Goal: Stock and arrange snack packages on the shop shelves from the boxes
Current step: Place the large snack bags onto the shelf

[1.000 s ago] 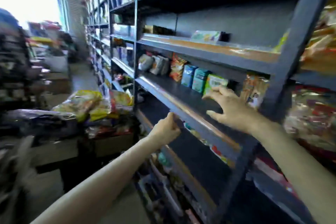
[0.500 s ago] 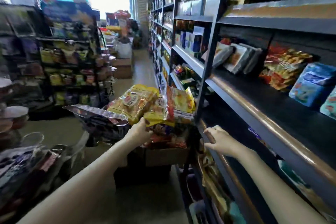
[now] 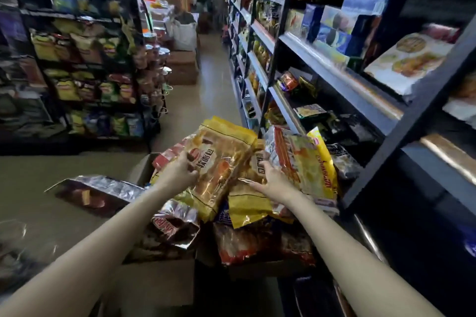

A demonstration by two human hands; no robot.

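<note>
On the far left a dark rack (image 3: 77,59) held rows of small chip bags, tier above tier. Nearer, a silver-and-brown pack (image 3: 95,192) stuck out flat over the floor from the left side of a cardboard box (image 3: 154,288), which was heaped with snack bags above its rim. A brown foil bag (image 3: 175,226) lay at the front of the heap and a red bag (image 3: 244,244) sat low in a second box just to its right. The left hand (image 3: 179,171) had its fingers curled round the left edge of a big gold bag (image 3: 219,162) on top of the heap; this bag's long axis ran from near-left up to far-right, its top seal pointing away toward the aisle and tilted upward. The right hand (image 3: 268,180) lay with fingers spread and fairly straight on a second gold bag (image 3: 247,203) just beside the first, pressing rather than grasping it. A yellow bag (image 3: 309,162) leaned against the heap's right side, touching the dark shelves (image 3: 360,85), whose tiers carried blue cartons, a white cracker pack and dark packets below.
</note>
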